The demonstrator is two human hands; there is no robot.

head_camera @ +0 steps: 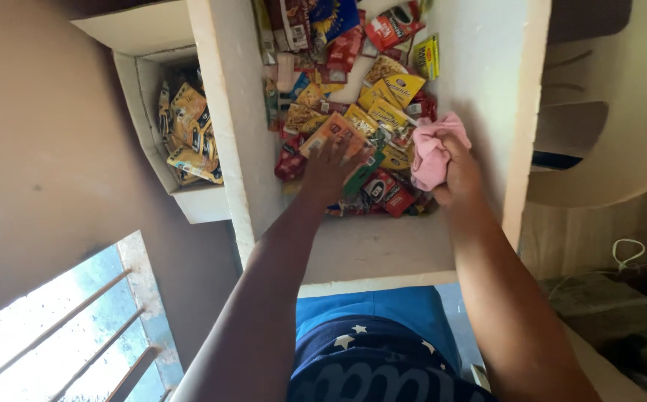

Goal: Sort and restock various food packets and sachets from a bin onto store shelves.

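A heap of small sachets and packets (372,112), mostly yellow, red and orange, lies on a white shelf (383,246). My left hand (331,170) reaches into the heap with its fingers spread, resting on an orange packet (332,132). It is blurred. My right hand (457,175) is closed on a crumpled pink cloth (431,152) at the right edge of the heap, close to the shelf's right wall (524,112).
A white divider (234,119) separates this shelf from a left compartment holding more yellow packets (189,134). A brown wall (48,149) and a barred window (63,327) lie to the left. A light plastic chair (606,126) stands at the right.
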